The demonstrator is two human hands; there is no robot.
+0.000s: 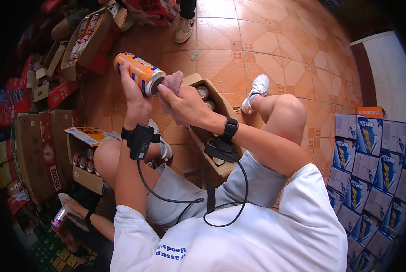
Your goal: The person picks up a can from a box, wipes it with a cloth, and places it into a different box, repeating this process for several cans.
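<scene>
Head: left hand (132, 93) grips can (138, 72); right hand (185, 106) beside.

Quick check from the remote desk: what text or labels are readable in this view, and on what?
"Heods", mirrored, with a partly hidden word below it: blue print on the white T-shirt.
Orange can in the left hand: label print too blurred to read.
Red cartons at left: white lettering too blurred to read.
Blue-and-white boxes at right: lightning graphic, text too small.
</scene>
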